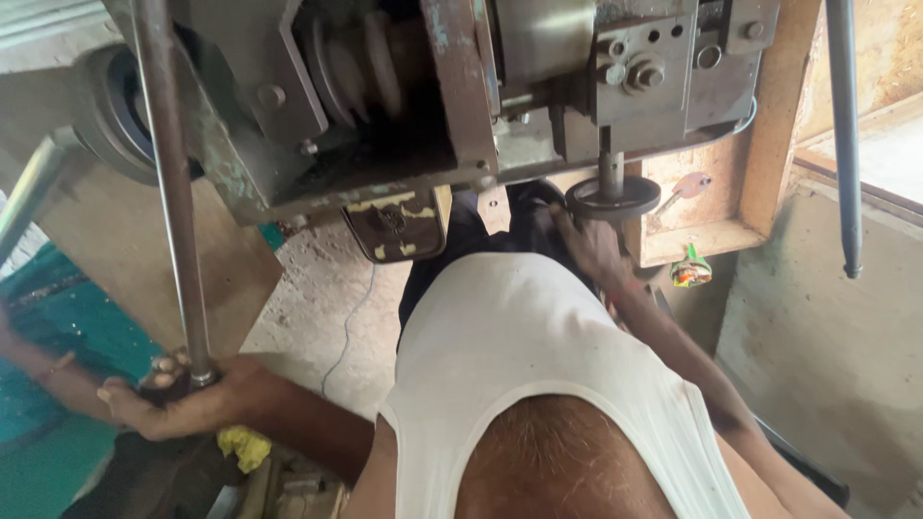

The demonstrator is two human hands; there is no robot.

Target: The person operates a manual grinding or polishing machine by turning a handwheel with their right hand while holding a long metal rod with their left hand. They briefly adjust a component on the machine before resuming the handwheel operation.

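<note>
Left hand [178, 399] around steel rod [173, 192], right hand [591, 250] at handwheel [612, 197]

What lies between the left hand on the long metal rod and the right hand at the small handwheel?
In the head view, between the left hand on the rod and the right hand at the handwheel lie the person's white vest and bare floor.

Daylight is falling across a dusty grey concrete floor [332, 288]; a pale plastered wall [827, 346] is standing beside a worn plywood panel [760, 125].

Long steel rod [173, 183], near upright, gripped at base, 8 o'clock. Dark round handwheel [612, 198], flat, 1 o'clock, hand-touched.
</note>
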